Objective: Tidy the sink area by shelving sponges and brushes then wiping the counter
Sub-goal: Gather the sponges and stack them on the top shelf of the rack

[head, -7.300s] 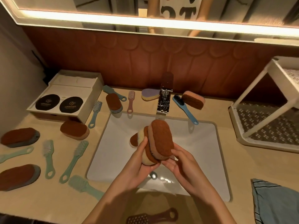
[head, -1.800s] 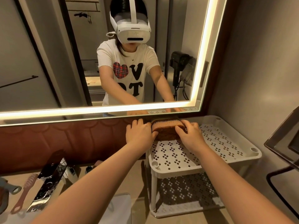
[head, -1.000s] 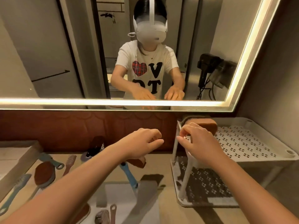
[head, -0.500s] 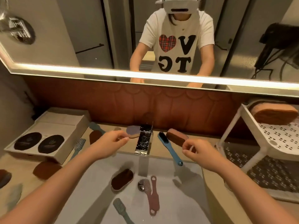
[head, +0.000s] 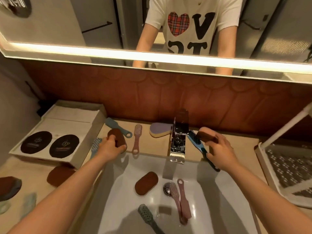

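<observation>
My left hand [head: 110, 148] is closed around a brown oval sponge [head: 118, 136] on the counter [head: 241, 146], left of the faucet [head: 179, 141]. My right hand [head: 219, 152] curls over the right end of a brown, pink-backed sponge [head: 205, 135] to the right of the faucet. A blue brush with black bristles [head: 195, 142] lies just under that hand. A purple and yellow sponge [head: 160, 131], a pink brush [head: 137, 137] and a blue brush handle [head: 116, 125] lie along the back of the counter. The white shelf rack [head: 263, 149] stands at the right.
The white sink [head: 212, 200] holds a brown sponge [head: 146, 183], two pink brushes [head: 181, 198] and a grey-green brush [head: 147, 216]. A white box [head: 70, 119] sits at the left. More brown sponges [head: 59, 175] and pale brushes [head: 95, 146] lie on the left counter.
My view dropped from the rack, where the sponge stack stays on the top shelf, to the sink. Both hands came down, each landing on a sponge beside the faucet.
</observation>
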Available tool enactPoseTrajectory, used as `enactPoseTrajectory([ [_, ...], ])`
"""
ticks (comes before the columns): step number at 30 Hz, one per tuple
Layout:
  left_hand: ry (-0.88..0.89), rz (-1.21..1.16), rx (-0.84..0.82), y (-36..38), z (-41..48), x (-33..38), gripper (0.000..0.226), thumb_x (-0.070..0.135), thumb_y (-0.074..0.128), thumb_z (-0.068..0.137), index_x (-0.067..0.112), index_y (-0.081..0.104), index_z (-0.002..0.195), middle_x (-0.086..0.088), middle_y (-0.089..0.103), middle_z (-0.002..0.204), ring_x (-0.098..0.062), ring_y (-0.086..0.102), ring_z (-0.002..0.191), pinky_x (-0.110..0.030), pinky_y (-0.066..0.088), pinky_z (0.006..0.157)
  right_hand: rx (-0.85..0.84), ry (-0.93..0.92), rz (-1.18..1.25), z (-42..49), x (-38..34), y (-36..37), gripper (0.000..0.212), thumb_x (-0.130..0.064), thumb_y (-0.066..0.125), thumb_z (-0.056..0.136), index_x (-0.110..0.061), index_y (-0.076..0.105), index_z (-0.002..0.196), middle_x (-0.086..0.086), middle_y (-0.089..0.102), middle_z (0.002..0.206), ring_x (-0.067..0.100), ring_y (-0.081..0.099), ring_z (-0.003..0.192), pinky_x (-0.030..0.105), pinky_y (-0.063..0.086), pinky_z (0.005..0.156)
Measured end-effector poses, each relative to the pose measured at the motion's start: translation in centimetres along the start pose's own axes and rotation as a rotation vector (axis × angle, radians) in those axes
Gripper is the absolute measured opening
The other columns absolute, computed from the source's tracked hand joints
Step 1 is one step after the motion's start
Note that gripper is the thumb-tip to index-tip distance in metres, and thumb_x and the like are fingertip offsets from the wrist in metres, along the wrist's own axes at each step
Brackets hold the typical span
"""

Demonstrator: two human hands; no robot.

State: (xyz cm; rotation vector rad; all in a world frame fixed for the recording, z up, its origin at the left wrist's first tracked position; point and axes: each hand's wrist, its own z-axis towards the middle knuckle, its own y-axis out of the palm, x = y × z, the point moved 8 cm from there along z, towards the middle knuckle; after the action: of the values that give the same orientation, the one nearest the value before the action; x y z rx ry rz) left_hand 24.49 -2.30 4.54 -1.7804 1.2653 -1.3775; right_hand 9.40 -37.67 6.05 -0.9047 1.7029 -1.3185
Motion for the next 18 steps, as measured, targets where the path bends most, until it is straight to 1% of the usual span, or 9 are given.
enactPoseTrajectory([
  [2, -0.058, -0.032, 0.024, 0.2, 1.4, -0.7, 0.074, 0.041, 0.061, 0.085, 0.008, 0.027, 0.141, -0.021, 0.035, 0.141, -0.04, 0.037, 0.128, -0.042, 0.035, 0.105, -0.012, 0.037, -0.043, 1.2, 0.5, 0.5, 0.046, -0.031, 0.054, 0.088, -0.03, 0.045, 0.133, 0.01, 0.012, 0.156, 0.033, 0.007, 0.143, 0.041, 0.019, 0.114],
  [4, -0.082, -0.063, 0.07, 0.2, 2.4, -1.0, 0.08, 0.04, 0.064, 0.083, 0.008, 0.021, 0.143, -0.023, 0.034, 0.14, -0.042, 0.034, 0.129, -0.044, 0.033, 0.107, -0.044, 0.08, -0.081, 2.3, 1.0, 0.9, 0.046, -0.036, 0.047, 0.092, -0.034, 0.039, 0.137, 0.01, 0.002, 0.158, 0.034, -0.003, 0.144, 0.041, 0.013, 0.116],
  [6, -0.094, -0.065, 0.086, 0.5, 3.4, -1.1, 0.087, 0.039, 0.066, 0.082, 0.009, 0.013, 0.145, -0.024, 0.034, 0.141, -0.042, 0.032, 0.131, -0.046, 0.032, 0.107, -0.048, 0.108, -0.115, 3.3, 1.4, 1.2, 0.043, -0.04, 0.042, 0.094, -0.037, 0.037, 0.136, 0.011, -0.002, 0.158, 0.036, -0.007, 0.144, 0.042, 0.012, 0.116],
  [9, -0.08, 0.024, 0.056, 1.3, 4.5, -0.9, 0.094, 0.042, 0.063, 0.083, 0.014, -0.001, 0.148, -0.022, 0.03, 0.146, -0.041, 0.027, 0.134, -0.048, 0.028, 0.109, -0.066, 0.13, -0.109, 4.2, 1.6, 2.1, 0.04, -0.041, 0.041, 0.094, -0.037, 0.041, 0.135, 0.013, 0.001, 0.158, 0.036, 0.0, 0.144, 0.042, 0.015, 0.115],
  [11, -0.097, 0.05, 0.046, 1.6, 4.9, -0.9, 0.095, 0.047, 0.06, 0.084, 0.015, -0.003, 0.148, -0.021, 0.028, 0.147, -0.041, 0.025, 0.135, -0.048, 0.027, 0.11, -0.031, 0.148, -0.126, 4.3, 1.6, 2.6, 0.037, -0.039, 0.043, 0.094, -0.033, 0.047, 0.131, 0.012, 0.008, 0.157, 0.035, 0.007, 0.143, 0.04, 0.018, 0.114],
  [15, -0.103, 0.037, 0.047, 1.9, 5.6, -0.9, 0.096, 0.061, 0.059, 0.077, 0.014, 0.011, 0.146, -0.019, 0.031, 0.142, -0.039, 0.031, 0.131, -0.047, 0.034, 0.106, 0.093, 0.152, -0.173, 3.9, 2.1, 2.4, 0.035, -0.036, 0.049, 0.091, -0.025, 0.056, 0.123, 0.008, 0.033, 0.144, 0.029, 0.029, 0.129, 0.036, 0.033, 0.104],
  [16, -0.095, 0.029, 0.04, 2.0, 5.8, -0.9, 0.096, 0.06, 0.061, 0.076, 0.014, 0.013, 0.145, -0.019, 0.032, 0.141, -0.039, 0.033, 0.13, -0.047, 0.036, 0.105, 0.1, 0.152, -0.172, 3.9, 2.2, 2.5, 0.034, -0.036, 0.049, 0.091, -0.025, 0.056, 0.123, 0.007, 0.036, 0.141, 0.029, 0.032, 0.126, 0.035, 0.035, 0.102],
  [18, -0.098, 0.01, 0.037, 2.1, 6.0, -0.8, 0.091, 0.051, 0.066, 0.077, 0.014, 0.016, 0.143, -0.019, 0.032, 0.138, -0.041, 0.037, 0.127, -0.047, 0.039, 0.102, 0.096, 0.162, -0.182, 3.9, 2.3, 2.7, 0.035, -0.037, 0.046, 0.092, -0.026, 0.055, 0.124, 0.006, 0.039, 0.137, 0.027, 0.034, 0.122, 0.034, 0.037, 0.099],
])
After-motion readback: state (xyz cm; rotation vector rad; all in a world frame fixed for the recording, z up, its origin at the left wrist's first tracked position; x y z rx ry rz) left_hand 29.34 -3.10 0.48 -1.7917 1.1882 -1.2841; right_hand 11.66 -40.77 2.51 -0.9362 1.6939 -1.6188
